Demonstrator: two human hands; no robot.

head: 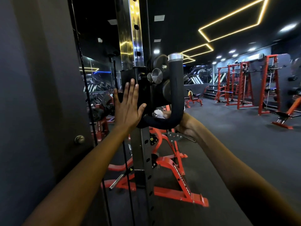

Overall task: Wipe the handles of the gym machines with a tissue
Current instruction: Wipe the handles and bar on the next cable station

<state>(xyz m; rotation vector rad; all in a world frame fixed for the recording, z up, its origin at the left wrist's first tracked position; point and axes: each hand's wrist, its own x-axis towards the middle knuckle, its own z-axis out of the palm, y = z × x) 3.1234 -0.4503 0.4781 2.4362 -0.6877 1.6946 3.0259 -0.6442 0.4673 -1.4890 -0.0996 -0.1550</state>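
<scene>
Behind the lower bend of the curved black handle (176, 95), my right-hand fingers (166, 113) are curled round the padded tube with a white tissue (158, 113) bunched between them and the foam, so only a scrap of tissue and a fingertip show past the bar; the right hand (185, 126) itself sits just right of and below the bend. Over on the left, my left-hand fingers (131, 93) are straight and spread, the flat palm of the left hand (128, 108) pressing the black carriage (143, 88) that carries the handle on the chrome upright (130, 38), thumb resting near the handle's left root. I judge this as steadying the bracket while the tissue works the bend. As to progress, I read the wipe on this handle as under way at its lowest curve; whether the vertical stretch up to the silver end cap (175, 57) has been cleaned I cannot tell. Far right, the red racks (241, 85) and the near red bench frame (171, 168) suggest plenty of handles left.
</scene>
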